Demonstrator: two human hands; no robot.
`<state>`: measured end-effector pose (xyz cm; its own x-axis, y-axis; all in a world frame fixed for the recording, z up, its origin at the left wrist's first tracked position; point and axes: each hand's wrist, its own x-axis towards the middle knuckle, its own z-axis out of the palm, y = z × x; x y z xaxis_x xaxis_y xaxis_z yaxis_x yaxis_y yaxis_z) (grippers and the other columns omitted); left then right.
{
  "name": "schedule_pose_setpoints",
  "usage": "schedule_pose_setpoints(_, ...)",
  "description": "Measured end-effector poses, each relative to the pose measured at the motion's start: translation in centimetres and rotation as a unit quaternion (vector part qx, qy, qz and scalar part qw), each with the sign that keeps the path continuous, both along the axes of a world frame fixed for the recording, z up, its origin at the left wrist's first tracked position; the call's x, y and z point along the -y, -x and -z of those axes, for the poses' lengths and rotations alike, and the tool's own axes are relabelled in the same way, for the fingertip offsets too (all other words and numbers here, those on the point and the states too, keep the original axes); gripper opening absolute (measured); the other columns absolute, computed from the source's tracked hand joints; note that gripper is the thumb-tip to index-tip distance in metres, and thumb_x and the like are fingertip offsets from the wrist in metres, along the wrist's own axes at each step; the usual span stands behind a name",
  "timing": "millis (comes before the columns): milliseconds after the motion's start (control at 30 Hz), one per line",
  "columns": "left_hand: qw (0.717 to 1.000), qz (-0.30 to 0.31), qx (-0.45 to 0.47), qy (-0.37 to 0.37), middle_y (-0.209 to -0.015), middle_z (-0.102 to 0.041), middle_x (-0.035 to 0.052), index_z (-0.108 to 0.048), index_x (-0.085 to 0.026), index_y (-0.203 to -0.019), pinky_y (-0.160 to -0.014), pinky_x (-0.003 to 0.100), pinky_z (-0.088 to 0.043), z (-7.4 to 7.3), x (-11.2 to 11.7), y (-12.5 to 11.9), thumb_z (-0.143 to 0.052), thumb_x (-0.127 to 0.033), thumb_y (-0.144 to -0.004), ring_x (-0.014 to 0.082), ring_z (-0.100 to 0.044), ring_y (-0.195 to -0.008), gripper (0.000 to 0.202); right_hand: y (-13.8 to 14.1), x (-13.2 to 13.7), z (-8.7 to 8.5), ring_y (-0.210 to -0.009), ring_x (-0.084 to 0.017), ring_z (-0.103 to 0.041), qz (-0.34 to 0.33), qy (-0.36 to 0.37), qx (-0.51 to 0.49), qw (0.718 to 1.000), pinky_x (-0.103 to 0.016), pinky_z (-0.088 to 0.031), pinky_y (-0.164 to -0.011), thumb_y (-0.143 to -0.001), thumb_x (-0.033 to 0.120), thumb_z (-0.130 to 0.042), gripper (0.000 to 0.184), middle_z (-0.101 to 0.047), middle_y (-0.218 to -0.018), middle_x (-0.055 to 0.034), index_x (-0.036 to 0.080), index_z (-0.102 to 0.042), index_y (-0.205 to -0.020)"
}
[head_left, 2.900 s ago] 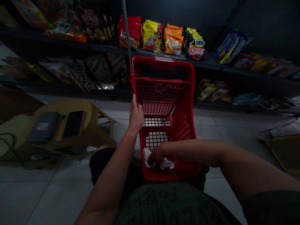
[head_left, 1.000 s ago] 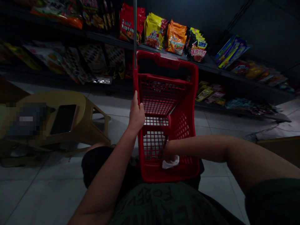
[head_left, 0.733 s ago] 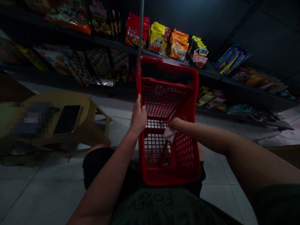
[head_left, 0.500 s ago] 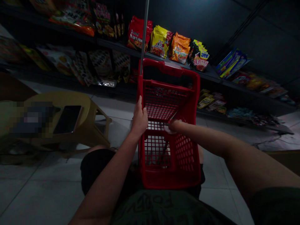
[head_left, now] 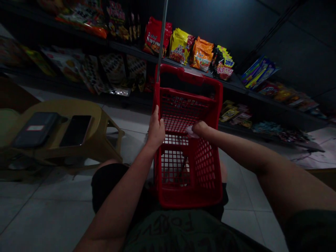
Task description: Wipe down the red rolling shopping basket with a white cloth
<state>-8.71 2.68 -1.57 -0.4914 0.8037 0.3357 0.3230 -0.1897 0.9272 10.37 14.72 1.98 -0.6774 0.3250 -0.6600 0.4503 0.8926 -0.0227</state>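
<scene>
A red plastic shopping basket (head_left: 217, 147) lies tilted on my lap with its open mouth facing me. My left hand (head_left: 155, 130) grips the basket's left rim, fingers wrapped round the edge. Deep inside the basket, my right hand (head_left: 200, 128) is closed on a small white cloth (head_left: 190, 131) and presses it against the grid of the far wall. A thin metal pole (head_left: 162, 38) rises from the basket's upper left corner.
Dark shelves behind carry snack bags (head_left: 181, 45) in red, yellow and orange, with more packets (head_left: 236, 110) on a lower shelf. A tan plastic stool (head_left: 103, 120) at left holds a phone (head_left: 76, 130) and a dark case (head_left: 35, 128). The floor is pale tile.
My right hand has carried the cloth from the near bottom edge of the basket up to its far wall. My left hand kept its hold on the rim.
</scene>
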Motion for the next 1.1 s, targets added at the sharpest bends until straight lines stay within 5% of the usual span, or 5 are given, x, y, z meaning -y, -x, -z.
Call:
schedule_pose_setpoints(333,1.000,0.004,-0.010,0.011,-0.159,-0.033,0.0065,-0.031,-0.025,-0.150,-0.123,0.044,-0.022,-0.2,0.2,0.2,-0.042,-0.014,-0.091,0.0200,-0.030,-0.146,0.060,-4.0,11.9,0.2,-0.058,-0.012,-0.059,-0.044,0.367,0.264,0.891,-0.021,-0.042,-0.053,-0.077,0.013,-0.062,0.030,-0.064,-0.068,0.0038,0.024,-0.074,-0.102)
schedule_pose_setpoints(467,1.000,-0.001,-0.012,0.008,-0.158,-0.035,0.0065,-0.033,-0.026,-0.148,-0.123,0.045,-0.021,-0.2,0.1,0.3,-0.045,-0.017,-0.091,0.0204,-0.031,-0.146,0.060,-3.2,7.0,-1.8,-0.083,-0.019,-0.065,-0.023,0.017,0.142,0.989,-0.027,-0.045,-0.070,-0.080,0.006,-0.057,0.026,-0.071,-0.093,-0.0111,0.013,-0.073,-0.100)
schedule_pose_setpoints(633,1.000,0.005,-0.018,0.015,-0.159,-0.033,0.0063,-0.031,-0.026,-0.150,-0.123,0.046,-0.021,-0.4,0.3,0.3,-0.045,-0.018,-0.091,0.0206,-0.029,-0.147,0.061,-2.7,1.3,-3.9,-0.104,-0.027,-0.063,-0.001,-0.233,0.084,0.969,-0.035,-0.042,-0.086,-0.086,0.010,-0.054,0.021,-0.071,-0.099,-0.0178,0.011,-0.074,-0.090)
schedule_pose_setpoints(933,0.998,0.013,-0.055,0.029,-0.160,-0.031,0.0080,-0.028,-0.024,-0.152,-0.123,0.045,-0.023,-0.4,0.9,0.5,-0.042,-0.017,-0.092,0.0212,-0.030,-0.146,0.062,-4.5,15.3,-2.4,-0.071,-0.016,-0.065,-0.105,0.347,0.205,0.909,-0.025,-0.043,-0.061,-0.079,0.021,-0.066,0.021,-0.072,-0.079,0.0004,0.026,-0.075,-0.097)
schedule_pose_setpoints(1100,0.992,-0.004,-0.126,0.029,-0.163,-0.021,0.0096,-0.033,-0.023,-0.149,-0.122,0.058,-0.010,-1.6,1.9,-0.8,-0.049,-0.016,-0.088,0.0288,-0.014,-0.151,0.064,-3.7,9.7,-4.5,-0.094,-0.026,-0.066,-0.065,-0.046,0.133,0.988,-0.032,-0.045,-0.073,-0.083,0.010,-0.057,0.022,-0.072,-0.101,-0.0146,0.014,-0.074,-0.097)
